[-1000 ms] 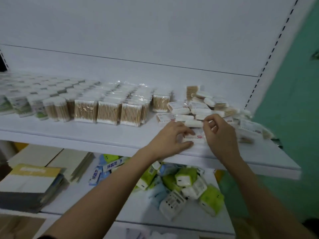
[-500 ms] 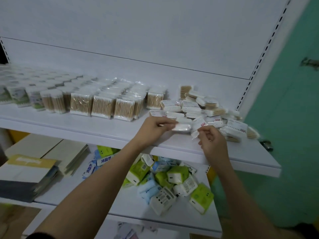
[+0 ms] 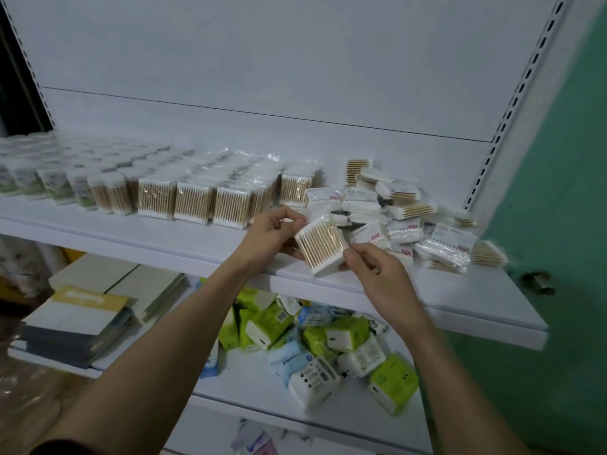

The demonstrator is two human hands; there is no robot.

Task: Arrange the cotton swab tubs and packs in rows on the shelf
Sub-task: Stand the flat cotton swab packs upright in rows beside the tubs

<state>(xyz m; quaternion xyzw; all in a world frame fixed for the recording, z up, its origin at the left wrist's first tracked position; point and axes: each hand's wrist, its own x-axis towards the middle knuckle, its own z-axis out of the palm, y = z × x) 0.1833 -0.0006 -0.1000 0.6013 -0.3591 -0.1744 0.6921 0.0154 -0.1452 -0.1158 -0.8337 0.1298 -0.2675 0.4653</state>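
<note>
White-tipped wooden swabs fill the pack point(image 3: 321, 243) we hold tilted over the front edge of the shelf point(image 3: 184, 239). Our left hand point(image 3: 274, 236) curls its fingers round the pack's upper left end, and our right hand point(image 3: 377, 269) pinches the lower right corner, so both grips are closed on it; part of the pack's lower edge is hidden behind the right thumb. To the left, tubs point(image 3: 56, 188) and standing packs point(image 3: 193, 201) run in rows, the far ones fading into a blur where we cannot count them. Just behind the held pack lies a loose heap of packs point(image 3: 410, 218), overlapping so that their edges are hard to separate. Below, on the lower shelf point(image 3: 249, 385), lie green and blue tissue packs point(image 3: 328, 349), partly covered by our forearms. Stacked booklets point(image 3: 75, 323) sit at the left.
</note>
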